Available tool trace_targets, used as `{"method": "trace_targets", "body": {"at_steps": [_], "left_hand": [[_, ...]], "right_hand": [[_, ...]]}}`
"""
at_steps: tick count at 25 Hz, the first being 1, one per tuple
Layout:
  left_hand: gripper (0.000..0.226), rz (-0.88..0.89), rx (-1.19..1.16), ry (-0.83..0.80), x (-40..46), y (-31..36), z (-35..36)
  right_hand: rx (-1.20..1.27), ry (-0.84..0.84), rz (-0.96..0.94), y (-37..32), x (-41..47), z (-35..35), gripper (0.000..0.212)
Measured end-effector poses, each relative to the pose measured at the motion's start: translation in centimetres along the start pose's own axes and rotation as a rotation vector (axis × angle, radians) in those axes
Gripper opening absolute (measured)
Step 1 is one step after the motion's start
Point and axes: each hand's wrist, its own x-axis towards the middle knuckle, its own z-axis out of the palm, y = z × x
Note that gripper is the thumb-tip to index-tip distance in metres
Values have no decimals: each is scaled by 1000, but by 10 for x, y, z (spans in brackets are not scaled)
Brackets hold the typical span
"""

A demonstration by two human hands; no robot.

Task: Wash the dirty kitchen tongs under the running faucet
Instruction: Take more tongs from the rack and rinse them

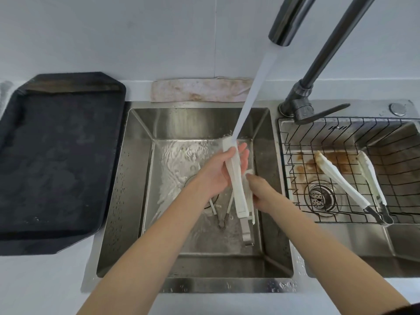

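Note:
White kitchen tongs (238,189) with a steel handle end are held over the left sink basin (136,178), tips up under the water stream (247,94) from the dark faucet spout (281,30). My left hand (218,171) wraps around the upper white arm near its tip. My right hand (261,192) grips the other white arm lower down, on the right side. Water splashes off the tip and runs over the basin floor. A second pair of tongs (221,214) lies on the basin floor, partly hidden beneath my hands.
A black wire rack (341,214) in the right basin holds another white pair of tongs (341,178) with brown stains around it. A dark tray (56,160) lies on the counter at left. A stained cloth (200,89) sits behind the sink. The faucet handle (318,112) points right.

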Motion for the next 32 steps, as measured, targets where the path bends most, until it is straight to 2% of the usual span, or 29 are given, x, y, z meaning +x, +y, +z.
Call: {"method": "trace_targets", "body": {"at_steps": [3,6,8,10,13,17,19,22,24,28,32], "left_hand": [[19,6,41,77,3,-2,9],[35,-38,90,219,11,-3,12],[53,-74,173,297,16,-3,10],[58,-88,238,325,16,-5,10],[45,22,169,321,16,-5,4],[31,158,107,277,14,14,-15],[30,181,87,307,13,25,-26],[26,179,55,370,14,32,-37],[26,171,71,404,13,30,-39],[36,171,126,385,2,17,-33],[7,107,276,325,-2,6,-33]], "right_hand": [[10,-5,23,6,-4,7,23],[36,50,-28,5,-10,8,26],[-46,122,-180,2,-15,9,22],[-218,201,-365,-3,-21,11,21],[-353,209,-548,-10,-27,20,23],[-336,160,-614,-14,-32,26,28],[-243,120,-625,-20,-36,30,22],[29,-42,-530,-38,-40,40,15],[42,-87,-523,-49,-42,46,9],[13,-10,-606,-61,-45,54,16],[-101,108,-585,-67,-39,52,31]]}}
